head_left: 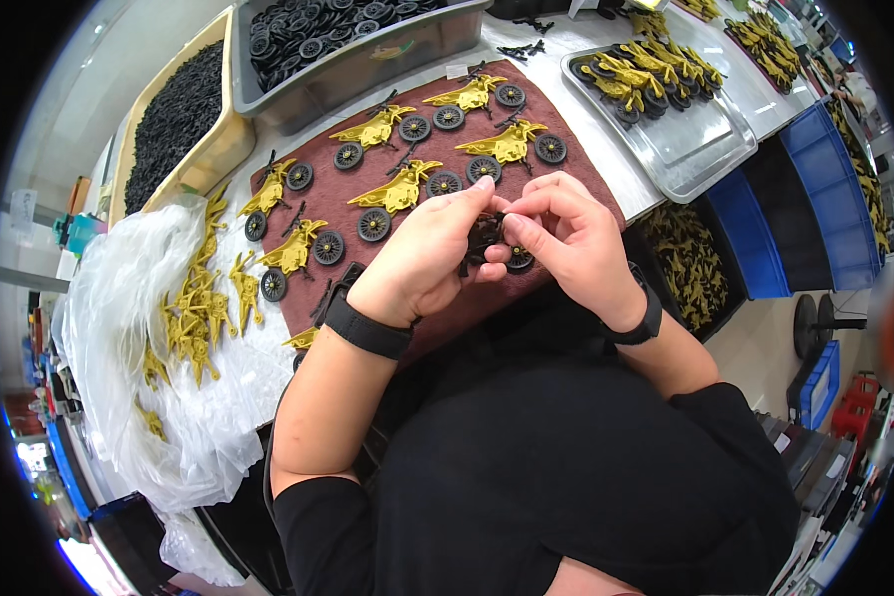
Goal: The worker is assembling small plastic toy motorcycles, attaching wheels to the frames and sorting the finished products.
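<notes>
My left hand (422,256) and my right hand (566,236) meet over the near edge of a dark red mat (566,139). Together they pinch a small black plastic part (484,238); a black wheel (519,260) shows just under my right fingers. On the mat lie several gold toy bodies (399,189), each with a black spoked wheel (373,224) and a small black piece beside it. Both wrists wear black bands.
A clear plastic bag (139,328) with loose gold parts lies at left. A grey bin of black wheels (368,50) and a tan bin of black parts (174,109) stand behind. A metal tray (685,149) holds finished gold pieces; blue crates (815,199) at right.
</notes>
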`<state>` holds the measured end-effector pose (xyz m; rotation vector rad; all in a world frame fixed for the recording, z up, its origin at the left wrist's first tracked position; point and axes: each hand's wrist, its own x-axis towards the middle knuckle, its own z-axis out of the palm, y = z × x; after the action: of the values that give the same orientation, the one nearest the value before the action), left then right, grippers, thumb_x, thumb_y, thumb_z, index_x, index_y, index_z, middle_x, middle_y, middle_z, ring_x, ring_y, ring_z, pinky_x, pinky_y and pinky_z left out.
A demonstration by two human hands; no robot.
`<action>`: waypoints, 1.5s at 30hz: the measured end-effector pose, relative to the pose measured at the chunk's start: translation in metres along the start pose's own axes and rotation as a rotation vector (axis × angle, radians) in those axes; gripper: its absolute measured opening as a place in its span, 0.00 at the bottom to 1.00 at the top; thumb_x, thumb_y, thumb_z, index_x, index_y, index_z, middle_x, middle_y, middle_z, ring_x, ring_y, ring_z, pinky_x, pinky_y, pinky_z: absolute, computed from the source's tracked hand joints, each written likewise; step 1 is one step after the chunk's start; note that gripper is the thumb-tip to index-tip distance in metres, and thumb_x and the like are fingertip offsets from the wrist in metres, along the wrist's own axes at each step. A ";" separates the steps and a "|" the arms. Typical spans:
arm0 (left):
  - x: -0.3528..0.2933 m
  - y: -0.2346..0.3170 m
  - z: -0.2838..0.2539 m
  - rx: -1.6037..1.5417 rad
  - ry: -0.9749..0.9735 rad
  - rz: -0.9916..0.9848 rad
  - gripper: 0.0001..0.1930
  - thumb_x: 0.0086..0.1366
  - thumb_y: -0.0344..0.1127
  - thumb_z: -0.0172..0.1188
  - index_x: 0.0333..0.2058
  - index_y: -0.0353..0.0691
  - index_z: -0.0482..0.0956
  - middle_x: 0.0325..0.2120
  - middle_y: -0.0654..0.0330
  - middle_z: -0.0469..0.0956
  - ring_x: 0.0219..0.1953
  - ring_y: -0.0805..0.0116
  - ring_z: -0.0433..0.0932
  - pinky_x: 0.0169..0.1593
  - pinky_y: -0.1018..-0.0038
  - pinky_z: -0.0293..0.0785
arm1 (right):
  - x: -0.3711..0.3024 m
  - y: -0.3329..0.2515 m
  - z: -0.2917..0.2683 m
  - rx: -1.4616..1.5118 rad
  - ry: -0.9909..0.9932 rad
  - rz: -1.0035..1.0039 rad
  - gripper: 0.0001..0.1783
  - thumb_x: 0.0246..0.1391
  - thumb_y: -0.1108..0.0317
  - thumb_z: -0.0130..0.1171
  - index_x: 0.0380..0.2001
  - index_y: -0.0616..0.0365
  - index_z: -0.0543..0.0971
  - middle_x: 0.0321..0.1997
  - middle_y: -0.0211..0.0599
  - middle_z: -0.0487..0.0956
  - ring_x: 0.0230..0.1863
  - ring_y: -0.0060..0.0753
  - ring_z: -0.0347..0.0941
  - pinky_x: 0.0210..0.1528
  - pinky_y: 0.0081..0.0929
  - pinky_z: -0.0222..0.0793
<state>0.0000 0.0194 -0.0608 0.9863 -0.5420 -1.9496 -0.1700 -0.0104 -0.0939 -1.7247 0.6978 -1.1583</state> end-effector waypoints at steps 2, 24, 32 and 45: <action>0.000 0.001 0.001 -0.017 0.024 -0.017 0.15 0.72 0.44 0.45 0.37 0.37 0.71 0.26 0.64 0.69 0.23 0.78 0.65 0.22 0.82 0.63 | 0.001 -0.009 -0.002 -0.102 -0.015 -0.028 0.06 0.51 0.74 0.62 0.33 0.64 0.80 0.37 0.32 0.72 0.30 0.16 0.69 0.31 0.16 0.68; 0.060 -0.023 0.003 1.721 0.217 0.567 0.09 0.57 0.33 0.60 0.25 0.31 0.78 0.24 0.44 0.78 0.33 0.46 0.78 0.40 0.59 0.73 | -0.041 0.003 -0.037 -0.746 -0.011 0.059 0.06 0.47 0.75 0.63 0.31 0.62 0.79 0.25 0.38 0.76 0.26 0.32 0.75 0.29 0.24 0.71; 0.069 -0.021 -0.002 1.684 0.188 0.630 0.08 0.56 0.31 0.58 0.24 0.32 0.77 0.24 0.44 0.77 0.33 0.46 0.77 0.40 0.57 0.72 | -0.041 0.003 -0.029 -0.765 0.044 0.058 0.04 0.47 0.75 0.60 0.27 0.62 0.75 0.27 0.43 0.73 0.30 0.46 0.72 0.34 0.35 0.69; 0.076 -0.023 -0.008 1.672 0.147 0.734 0.06 0.53 0.29 0.57 0.23 0.32 0.76 0.23 0.44 0.76 0.32 0.46 0.77 0.40 0.57 0.72 | -0.031 0.002 -0.028 -0.836 -0.056 -0.012 0.04 0.46 0.76 0.58 0.25 0.62 0.73 0.26 0.44 0.71 0.30 0.48 0.71 0.33 0.38 0.69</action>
<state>-0.0290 -0.0327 -0.1135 1.4613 -2.1817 -0.4287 -0.2080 0.0040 -0.1041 -2.4267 1.2519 -0.8619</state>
